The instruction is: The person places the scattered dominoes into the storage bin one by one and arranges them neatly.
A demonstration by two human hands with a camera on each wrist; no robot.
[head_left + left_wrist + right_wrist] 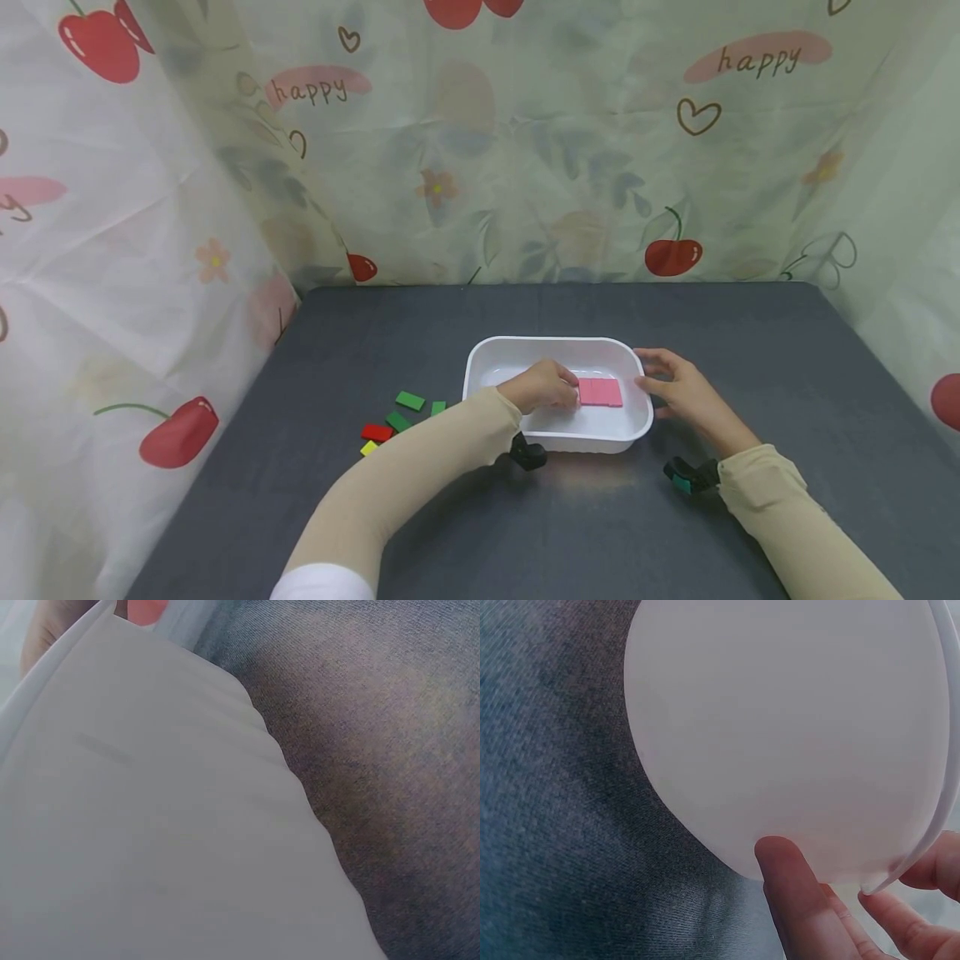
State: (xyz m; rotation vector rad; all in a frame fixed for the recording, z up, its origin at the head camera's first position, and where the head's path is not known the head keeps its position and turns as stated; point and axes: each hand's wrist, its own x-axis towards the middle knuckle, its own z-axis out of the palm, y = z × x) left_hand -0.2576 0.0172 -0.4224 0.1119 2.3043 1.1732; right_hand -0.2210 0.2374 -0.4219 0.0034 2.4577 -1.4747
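A white plastic tray [555, 444] stands on the dark table, with flat pink blocks [600, 392] side by side on its floor toward the right. My left hand [542, 386] reaches into it. Its curled fingers pinch at the left edge of the pink blocks, though the fingertips are partly hidden. At the tray's right end my right hand [678, 387] holds the rim. The right wrist view shows one finger [784, 862] against the outer wall and others at the rim. In the left wrist view the tray wall [165, 787] covers most of the left hand [49, 630].
Left of the tray lie several green blocks [410, 401], a red block [377, 432] and a yellow block [369, 448], some partly behind the left sleeve [420, 475]. A patterned cloth [525, 167] hangs behind the table and along its sides.
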